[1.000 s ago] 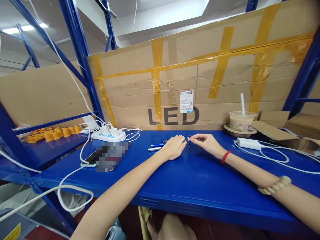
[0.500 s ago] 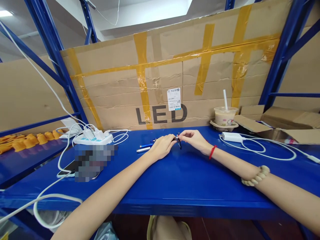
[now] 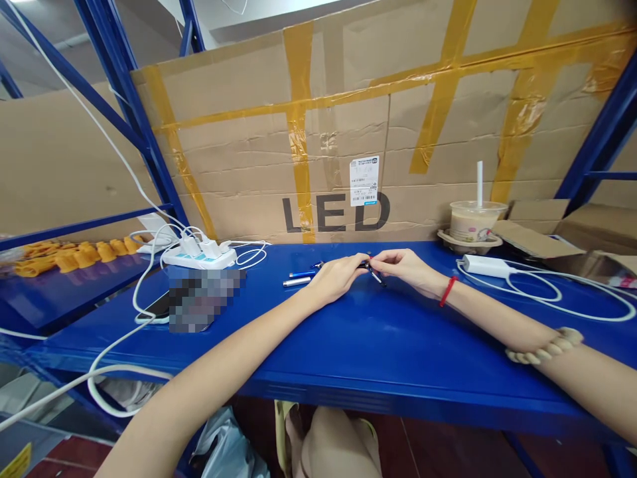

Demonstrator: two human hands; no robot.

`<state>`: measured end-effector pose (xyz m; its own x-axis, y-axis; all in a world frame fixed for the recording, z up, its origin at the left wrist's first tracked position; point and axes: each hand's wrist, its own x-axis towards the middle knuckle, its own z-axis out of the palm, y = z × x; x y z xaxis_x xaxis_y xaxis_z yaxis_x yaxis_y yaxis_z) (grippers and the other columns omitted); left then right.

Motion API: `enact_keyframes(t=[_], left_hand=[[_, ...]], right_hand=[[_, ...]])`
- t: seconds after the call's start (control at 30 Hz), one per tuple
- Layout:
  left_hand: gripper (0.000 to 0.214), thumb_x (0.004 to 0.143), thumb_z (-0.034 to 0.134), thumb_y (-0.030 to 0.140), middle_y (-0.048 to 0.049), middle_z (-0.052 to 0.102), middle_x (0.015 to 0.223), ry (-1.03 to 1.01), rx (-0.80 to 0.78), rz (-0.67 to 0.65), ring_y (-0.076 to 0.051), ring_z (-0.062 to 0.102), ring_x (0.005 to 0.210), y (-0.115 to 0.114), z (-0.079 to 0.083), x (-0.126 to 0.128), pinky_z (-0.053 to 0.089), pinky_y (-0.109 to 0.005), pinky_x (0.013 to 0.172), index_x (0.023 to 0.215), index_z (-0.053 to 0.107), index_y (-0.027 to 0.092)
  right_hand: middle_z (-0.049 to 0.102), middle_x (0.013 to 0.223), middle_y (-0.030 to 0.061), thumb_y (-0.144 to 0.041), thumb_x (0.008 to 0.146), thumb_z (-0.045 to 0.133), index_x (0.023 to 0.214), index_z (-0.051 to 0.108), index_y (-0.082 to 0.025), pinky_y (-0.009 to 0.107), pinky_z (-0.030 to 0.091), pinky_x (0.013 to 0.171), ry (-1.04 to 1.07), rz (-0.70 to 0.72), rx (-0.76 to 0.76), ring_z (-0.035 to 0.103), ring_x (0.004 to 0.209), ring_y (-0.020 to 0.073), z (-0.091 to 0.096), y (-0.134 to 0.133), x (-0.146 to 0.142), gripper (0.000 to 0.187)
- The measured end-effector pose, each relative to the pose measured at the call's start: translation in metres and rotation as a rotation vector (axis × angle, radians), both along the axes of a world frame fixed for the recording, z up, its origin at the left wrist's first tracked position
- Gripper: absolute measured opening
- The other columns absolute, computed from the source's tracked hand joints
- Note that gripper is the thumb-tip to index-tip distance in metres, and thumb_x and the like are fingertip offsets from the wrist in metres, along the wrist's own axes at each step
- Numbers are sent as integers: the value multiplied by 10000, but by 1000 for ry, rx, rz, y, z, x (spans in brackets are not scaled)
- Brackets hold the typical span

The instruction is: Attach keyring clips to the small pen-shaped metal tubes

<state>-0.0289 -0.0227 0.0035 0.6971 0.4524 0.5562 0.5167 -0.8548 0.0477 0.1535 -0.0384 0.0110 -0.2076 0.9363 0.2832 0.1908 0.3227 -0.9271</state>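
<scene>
Over the blue tabletop, my left hand (image 3: 340, 275) is closed, its fingertips pressed on a small dark pen-like object (image 3: 377, 275). My right hand (image 3: 402, 267) pinches the same object from the other side, fingertips almost touching my left ones. One thin end of it points down toward the table; the fingers cover much of the rest, so its exact kind is unclear. Just left of my left hand lie a silver pen (image 3: 297, 282) and a blue pen (image 3: 302, 274). Another small dark-blue piece (image 3: 317, 265) lies behind them, partly hidden.
To the left are a white power strip (image 3: 222, 257) with cables and a phone (image 3: 158, 307). A drink cup (image 3: 475, 222) stands in a carton holder at the back right, near a white adapter (image 3: 486, 266) and an open cardboard box (image 3: 604, 229). Cardboard (image 3: 239, 172) walls the back.
The camera view has shifted, so the scene sits further right and slightly higher. Both hands stay together on the dark object, whose thin end now slants more to the right.
</scene>
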Motion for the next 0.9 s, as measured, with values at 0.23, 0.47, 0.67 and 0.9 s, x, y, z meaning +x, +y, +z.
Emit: enact_keyframes(t=[0.23,0.47,0.67,0.9], left_hand=[[260,915,272,259,-65,591,1021,14,41,-15,-171,566,941,2,-3,0,450,-280,802,1086,447,174],[254,916,262,306,-19,598,973,-27,-82,59,-159,580,870,3,-3,2,453,-252,726,1030,474,223],[253,917,261,309,-20,600,960,-57,-146,9,-160,574,859,4,-2,3,437,-252,719,1012,477,215],[248,919,254,294,-52,584,1023,-22,-123,-27,-167,555,923,-2,-2,4,431,-276,782,1029,454,195]], right_hand=[[581,580,0,-494,512,720,649,624,-150,222,386,485,-23,-51,-26,483,507,80,-2,-2,-5,383],[637,772,54,-495,583,678,723,691,-176,275,455,555,-140,-115,397,539,554,116,1,0,-2,349],[622,765,41,-491,628,652,732,715,-224,279,437,562,-307,-131,554,522,590,125,8,-4,3,293],[611,711,30,-468,642,655,667,712,-234,278,416,572,-316,-105,601,531,621,134,6,-3,8,241]])
